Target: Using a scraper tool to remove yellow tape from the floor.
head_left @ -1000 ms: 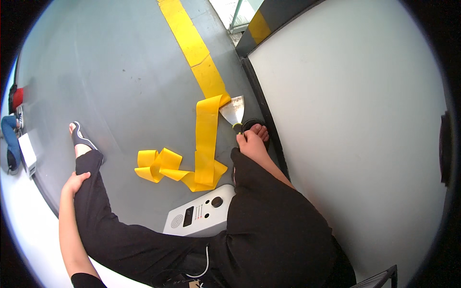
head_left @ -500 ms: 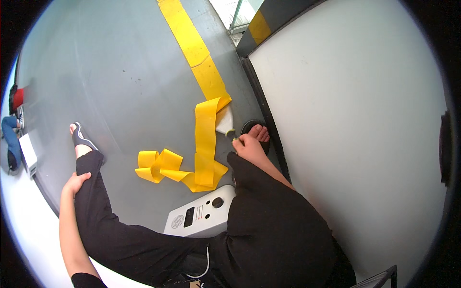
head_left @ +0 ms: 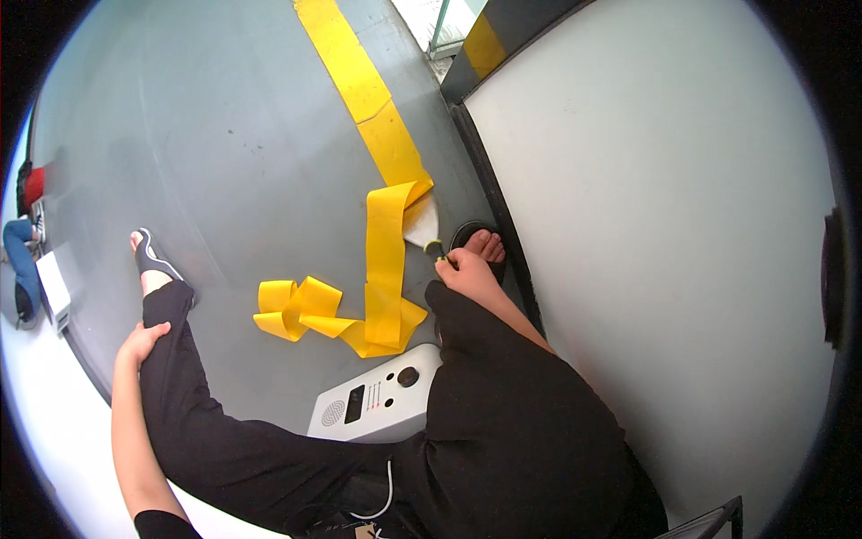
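My right hand (head_left: 469,275) is closed around the dark handle of a scraper (head_left: 421,225) with a pale, wide blade and yellow-green trim. The blade meets the floor where a yellow tape strip (head_left: 386,260) folds up and back over it. Part of the blade is hidden under that fold. From there the loose tape runs toward me and ends in a twisted heap to the left. Another stretch of yellow floor tape (head_left: 346,58) still lies flat beyond the blade. My left hand (head_left: 144,343) rests on my left trouser leg, thumb apart and some fingers hidden, holding no tool.
A white device box (head_left: 377,395) with a black knob and speaker holes stands between my legs. Along the right runs a pale wall panel (head_left: 646,180) with a dark base strip. My sandalled feet are at either side. Another person's legs (head_left: 20,269) show at the far left.
The scraper handle has shifted and tilted slightly in my right hand. The folded tape barely moved. My left hand has stayed where it was.
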A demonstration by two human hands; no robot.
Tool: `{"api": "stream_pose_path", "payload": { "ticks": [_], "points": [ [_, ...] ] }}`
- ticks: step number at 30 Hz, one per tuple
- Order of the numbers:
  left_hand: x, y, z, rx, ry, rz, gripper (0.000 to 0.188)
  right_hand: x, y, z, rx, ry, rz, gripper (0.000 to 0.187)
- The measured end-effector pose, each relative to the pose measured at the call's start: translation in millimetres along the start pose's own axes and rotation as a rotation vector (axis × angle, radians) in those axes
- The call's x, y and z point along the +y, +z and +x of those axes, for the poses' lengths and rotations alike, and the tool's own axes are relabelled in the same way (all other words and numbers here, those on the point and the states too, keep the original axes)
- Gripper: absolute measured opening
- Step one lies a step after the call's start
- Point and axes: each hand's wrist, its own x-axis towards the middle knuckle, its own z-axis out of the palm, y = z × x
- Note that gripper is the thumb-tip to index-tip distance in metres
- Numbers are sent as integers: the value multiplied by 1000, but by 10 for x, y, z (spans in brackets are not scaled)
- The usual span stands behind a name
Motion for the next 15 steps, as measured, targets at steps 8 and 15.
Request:
{"api": "stream_pose_path", "payload": {
  "ticks": [8,15],
  "points": [
    [-144,-82,72,17,-18,-17,75,-48,-1,19,70,70,-19,36],
    [40,-4,-67,-11,-30,10,77,-56,-1,24,115,77,16,37]
  ]
}}
